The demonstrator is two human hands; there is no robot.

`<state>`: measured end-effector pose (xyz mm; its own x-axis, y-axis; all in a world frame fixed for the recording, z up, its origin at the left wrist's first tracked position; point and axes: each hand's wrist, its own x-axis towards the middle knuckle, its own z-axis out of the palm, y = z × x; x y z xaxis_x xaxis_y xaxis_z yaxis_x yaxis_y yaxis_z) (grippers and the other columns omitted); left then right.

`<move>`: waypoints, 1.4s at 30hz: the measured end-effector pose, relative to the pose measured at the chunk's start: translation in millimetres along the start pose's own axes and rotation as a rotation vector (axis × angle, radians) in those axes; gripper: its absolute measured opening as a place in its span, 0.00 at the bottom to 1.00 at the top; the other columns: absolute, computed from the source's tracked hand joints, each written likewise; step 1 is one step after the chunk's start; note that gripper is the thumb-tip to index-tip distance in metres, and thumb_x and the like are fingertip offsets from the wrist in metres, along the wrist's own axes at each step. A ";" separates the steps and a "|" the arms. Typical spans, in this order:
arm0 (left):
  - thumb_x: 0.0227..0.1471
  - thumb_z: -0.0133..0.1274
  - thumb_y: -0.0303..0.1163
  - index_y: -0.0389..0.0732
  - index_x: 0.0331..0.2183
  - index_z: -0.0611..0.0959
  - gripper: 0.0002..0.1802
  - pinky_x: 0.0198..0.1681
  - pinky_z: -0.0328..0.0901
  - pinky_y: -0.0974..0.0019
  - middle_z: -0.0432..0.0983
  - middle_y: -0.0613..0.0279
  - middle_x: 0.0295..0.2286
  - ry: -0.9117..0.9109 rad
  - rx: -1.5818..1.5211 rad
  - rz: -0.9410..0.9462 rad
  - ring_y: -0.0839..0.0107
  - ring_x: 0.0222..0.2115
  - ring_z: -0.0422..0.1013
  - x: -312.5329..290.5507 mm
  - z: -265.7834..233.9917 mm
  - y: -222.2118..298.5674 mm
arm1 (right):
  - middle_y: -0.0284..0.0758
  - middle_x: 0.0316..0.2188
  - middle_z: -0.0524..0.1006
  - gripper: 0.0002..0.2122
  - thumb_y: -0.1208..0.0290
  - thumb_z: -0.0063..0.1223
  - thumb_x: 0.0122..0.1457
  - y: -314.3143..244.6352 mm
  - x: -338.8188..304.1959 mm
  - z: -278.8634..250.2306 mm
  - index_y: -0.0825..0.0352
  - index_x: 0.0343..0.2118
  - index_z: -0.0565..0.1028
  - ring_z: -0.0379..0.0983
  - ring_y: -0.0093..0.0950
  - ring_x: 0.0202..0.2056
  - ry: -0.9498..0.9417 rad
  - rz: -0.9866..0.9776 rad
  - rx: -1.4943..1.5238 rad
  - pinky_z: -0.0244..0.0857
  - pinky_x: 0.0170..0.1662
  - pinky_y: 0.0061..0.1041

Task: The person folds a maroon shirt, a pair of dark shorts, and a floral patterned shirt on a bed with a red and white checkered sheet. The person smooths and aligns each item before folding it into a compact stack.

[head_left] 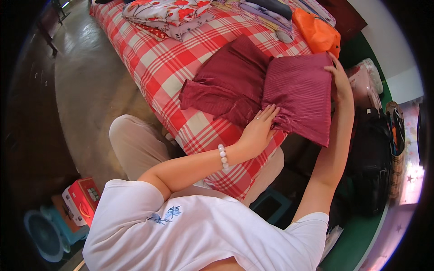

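Observation:
A maroon pleated garment [298, 90] lies partly folded across the corner of the bed. Its left part is rumpled, with a gathered edge, and its right part is folded into a smoother, squarish panel. My left hand [258, 135] lies with its fingers stretched out on the lower edge of that panel. At the panel's upper right corner, my right hand [341, 83] pinches the cloth, thumb on top and the other fingers partly hidden behind it. The panel's right side reaches past the bed's edge, in front of my right forearm.
A red and white checked sheet [167, 77] covers the bed. Folded floral cloths [172, 13], more folded clothes [266, 13] and an orange bag [316, 31] lie at its far end. Black bags [370, 153] stand at right. A red box [86, 198] is at lower left.

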<state>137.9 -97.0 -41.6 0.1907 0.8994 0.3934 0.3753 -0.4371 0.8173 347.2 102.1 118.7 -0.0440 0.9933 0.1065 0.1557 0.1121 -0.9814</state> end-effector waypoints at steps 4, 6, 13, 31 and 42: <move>0.51 0.52 0.19 0.41 0.64 0.52 0.43 0.59 0.57 0.66 0.58 0.44 0.59 0.097 -0.526 -0.089 0.61 0.57 0.61 -24.3 -11.1 7.9 | 0.32 0.38 0.77 0.18 0.73 0.54 0.55 -47.1 -0.9 56.1 0.67 0.50 0.74 0.74 0.22 0.35 -0.148 0.042 -0.185 0.71 0.39 0.21; 0.52 0.53 0.20 0.41 0.65 0.47 0.46 0.56 0.59 0.67 0.61 0.47 0.56 0.135 -0.870 -0.230 0.65 0.53 0.65 -35.2 -26.2 14.0 | 0.30 0.30 0.79 0.14 0.70 0.55 0.57 -58.8 -4.1 115.7 0.66 0.46 0.77 0.75 0.20 0.26 -0.192 -0.004 -0.371 0.74 0.30 0.21; 0.52 0.56 0.27 0.38 0.53 0.63 0.28 0.53 0.65 0.63 0.70 0.57 0.47 0.268 -1.200 -0.523 0.69 0.48 0.68 -53.7 -85.4 -11.6 | 0.46 0.23 0.80 0.08 0.78 0.51 0.50 12.0 39.6 293.0 0.77 0.29 0.78 0.80 0.32 0.21 -0.351 0.038 -0.776 0.76 0.27 0.27; 0.60 0.51 0.39 0.34 0.54 0.67 0.27 0.35 0.76 0.63 0.75 0.55 0.43 0.361 -1.024 -0.757 0.67 0.37 0.76 -55.3 -171.0 -71.2 | 0.39 0.65 0.56 0.35 0.34 0.45 0.54 95.1 -26.9 231.0 0.51 0.62 0.65 0.42 0.47 0.67 -0.299 -0.552 -1.153 0.30 0.65 0.57; 0.54 0.55 0.28 0.37 0.45 0.75 0.16 0.38 0.68 0.66 0.73 0.57 0.40 0.566 0.505 -0.280 0.66 0.39 0.72 -63.2 -185.7 -74.8 | 0.41 0.67 0.51 0.39 0.33 0.43 0.53 91.1 -64.3 235.4 0.54 0.64 0.61 0.37 0.45 0.69 -0.055 -0.299 -1.172 0.23 0.63 0.64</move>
<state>-70.7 -119.6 -49.4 -0.4088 0.7844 0.4664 0.7314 -0.0240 0.6815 131.9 42.2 -15.1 -0.2680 0.9249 0.2696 0.9306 0.3209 -0.1760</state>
